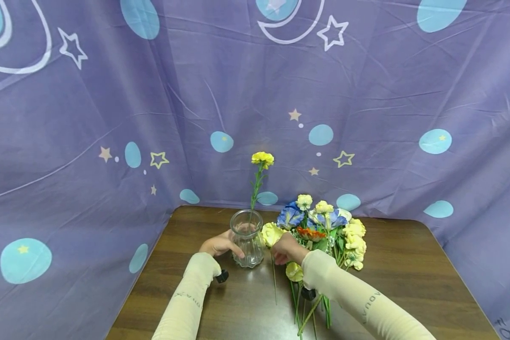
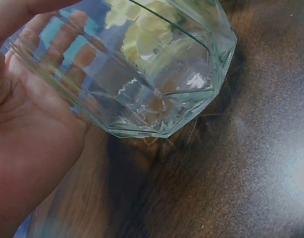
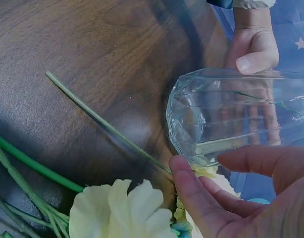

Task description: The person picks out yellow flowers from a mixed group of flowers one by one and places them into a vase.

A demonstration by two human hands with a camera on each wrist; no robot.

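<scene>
The left hand gripped the glass vase from its left side, the thumb lying along the near wall and the other fingers wrapped around the far side, where they showed through the clear glass. The vase stood upright toward the back of the desk, just left of the right hand. A single bright yellow flower rose out of it, its thin green stem reaching down inside the glass.

The right hand was lowered at a pale yellow flower beside the vase, the fingers gently bent. In the right wrist view a clear gap parted the thumb from the other fingers, and the flower's stem ran behind a fingertip; whether skin touched stem could not be told.

Under and beyond the right forearm lay a loose heap of flowers: blue blooms at the back, an orange bloom near the knuckles, and a cluster of yellow blooms on the right. Their green stems pointed toward the near edge. Pale sleeves covered both forearms.
</scene>
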